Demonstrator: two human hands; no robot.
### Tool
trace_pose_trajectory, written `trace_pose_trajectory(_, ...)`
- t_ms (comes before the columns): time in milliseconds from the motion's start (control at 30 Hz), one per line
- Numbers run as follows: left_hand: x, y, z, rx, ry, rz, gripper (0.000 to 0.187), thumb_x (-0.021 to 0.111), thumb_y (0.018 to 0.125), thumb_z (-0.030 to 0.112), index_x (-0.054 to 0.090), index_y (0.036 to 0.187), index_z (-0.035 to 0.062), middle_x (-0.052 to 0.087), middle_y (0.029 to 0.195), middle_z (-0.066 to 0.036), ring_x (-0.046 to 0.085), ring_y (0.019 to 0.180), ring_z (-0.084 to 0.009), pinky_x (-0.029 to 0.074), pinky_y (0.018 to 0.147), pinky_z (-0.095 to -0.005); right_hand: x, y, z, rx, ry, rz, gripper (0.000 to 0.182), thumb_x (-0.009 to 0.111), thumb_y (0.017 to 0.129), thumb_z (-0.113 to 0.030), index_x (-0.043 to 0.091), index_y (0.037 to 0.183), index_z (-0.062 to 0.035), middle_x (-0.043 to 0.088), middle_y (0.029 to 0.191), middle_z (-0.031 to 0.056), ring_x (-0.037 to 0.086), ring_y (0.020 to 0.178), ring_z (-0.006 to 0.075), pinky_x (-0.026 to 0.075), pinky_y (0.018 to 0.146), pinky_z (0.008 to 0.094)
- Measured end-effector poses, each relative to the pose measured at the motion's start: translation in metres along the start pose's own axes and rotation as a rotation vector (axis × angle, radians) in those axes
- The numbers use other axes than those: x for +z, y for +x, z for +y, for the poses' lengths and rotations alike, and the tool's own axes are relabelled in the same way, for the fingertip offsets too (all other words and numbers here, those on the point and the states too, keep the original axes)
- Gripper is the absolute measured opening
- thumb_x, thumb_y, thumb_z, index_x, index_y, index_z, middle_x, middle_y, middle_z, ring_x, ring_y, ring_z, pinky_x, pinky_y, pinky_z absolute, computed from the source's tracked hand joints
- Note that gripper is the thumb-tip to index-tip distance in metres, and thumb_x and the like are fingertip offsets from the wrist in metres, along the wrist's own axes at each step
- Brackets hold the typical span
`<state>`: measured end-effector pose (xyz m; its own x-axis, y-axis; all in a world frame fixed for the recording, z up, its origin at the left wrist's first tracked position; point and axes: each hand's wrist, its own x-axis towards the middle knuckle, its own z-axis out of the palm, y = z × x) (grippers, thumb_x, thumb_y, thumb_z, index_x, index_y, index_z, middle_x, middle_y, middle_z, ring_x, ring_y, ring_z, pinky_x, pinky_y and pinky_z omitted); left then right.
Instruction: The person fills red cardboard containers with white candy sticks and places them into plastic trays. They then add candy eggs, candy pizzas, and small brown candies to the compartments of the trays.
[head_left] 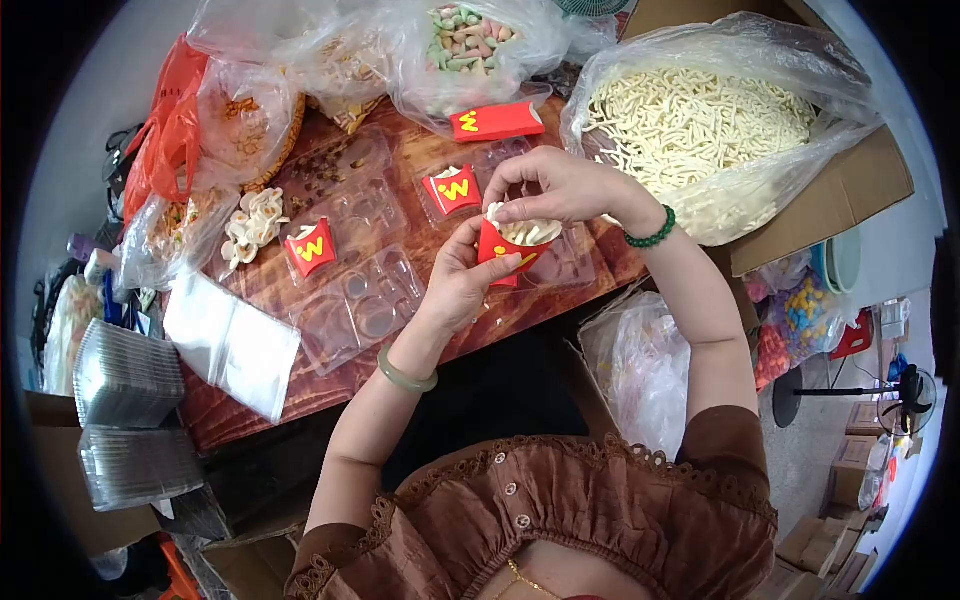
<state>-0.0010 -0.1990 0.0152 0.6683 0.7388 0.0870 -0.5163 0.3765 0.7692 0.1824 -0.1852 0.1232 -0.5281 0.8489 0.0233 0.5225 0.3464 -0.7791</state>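
Note:
My left hand (463, 272) is closed round a small red fries box (530, 258) with a yellow mark, held tilted above the table. Pale fry-shaped sticks (527, 232) fill its mouth. Over that opening, my right hand (560, 186) has its fingers bent together on some of the sticks; the fingertips are partly hidden. Just behind stands a filled red box (453, 190) in a clear plastic tray, and another filled box (311, 248) lies further left. Flat red boxes (497, 122) are stacked at the back.
An open bag of pale sticks (700, 130) sits in a carton at the right. Clear compartment trays (365, 310) lie on the wooden table (460, 345). White curled pieces (254, 228), plastic sleeves (232, 340) and stacked clear trays (128, 375) are at the left. Bagged pastel pieces (470, 40) stand behind.

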Motion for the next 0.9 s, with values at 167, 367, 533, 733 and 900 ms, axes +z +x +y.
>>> trace_pose_trajectory(167,0.001,-0.016,0.014,-0.020,-0.155,0.166,0.045,0.060,0.084,-0.005,0.043,0.124,0.0042,0.056,0.117,-0.009,0.058,0.104,-0.0184,0.052,0.087,-0.0321,0.021,0.004,-0.011,-0.221,-0.451,0.279,0.015,0.070,0.077,-0.015,0.064,0.086,-0.0039,0.061,0.079,0.0079,0.059,0.075,0.0215,0.047,0.066,0.0313)
trace_pose_trajectory(367,-0.019,-0.034,0.017,0.086,-0.095,0.367,0.044,0.061,0.084,-0.004,0.043,0.123,0.0035,0.056,0.113,-0.008,0.059,0.102,-0.0171,0.053,0.085,-0.0313,0.056,0.011,-0.029,-0.196,-0.588,0.169,0.015,0.062,0.081,-0.009,0.062,0.095,-0.0047,0.061,0.085,0.0109,0.057,0.085,0.0278,0.048,0.072,0.0364)
trace_pose_trajectory(533,-0.030,-0.059,0.030,0.233,-0.058,0.418,0.042,0.061,0.084,-0.003,0.043,0.122,0.0014,0.055,0.113,-0.007,0.058,0.100,-0.0134,0.052,0.083,-0.0268,0.065,0.048,-0.026,-0.196,-0.263,0.014,0.013,0.063,0.080,-0.007,0.065,0.092,-0.0051,0.063,0.086,0.0110,0.059,0.085,0.0293,0.048,0.076,0.0375)
trace_pose_trajectory(733,-0.047,-0.096,0.045,0.365,0.025,0.536,0.042,0.059,0.086,-0.003,0.042,0.124,-0.0006,0.054,0.115,-0.008,0.055,0.102,-0.0123,0.048,0.088,-0.0262,0.105,0.090,-0.039,-0.458,-0.427,0.223,0.011,0.068,0.073,-0.005,0.066,0.084,-0.0076,0.061,0.078,0.0057,0.056,0.077,0.0233,0.046,0.068,0.0336)
trace_pose_trajectory(900,-0.065,-0.120,0.053,0.427,0.008,0.649,0.039,0.059,0.086,-0.002,0.043,0.122,-0.0002,0.054,0.114,-0.009,0.055,0.102,-0.0131,0.048,0.089,-0.0267,0.140,0.106,-0.055,-0.465,-0.402,0.128,0.014,0.068,0.077,-0.016,0.066,0.087,-0.0081,0.060,0.080,0.0053,0.056,0.082,0.0211,0.039,0.082,0.0400)
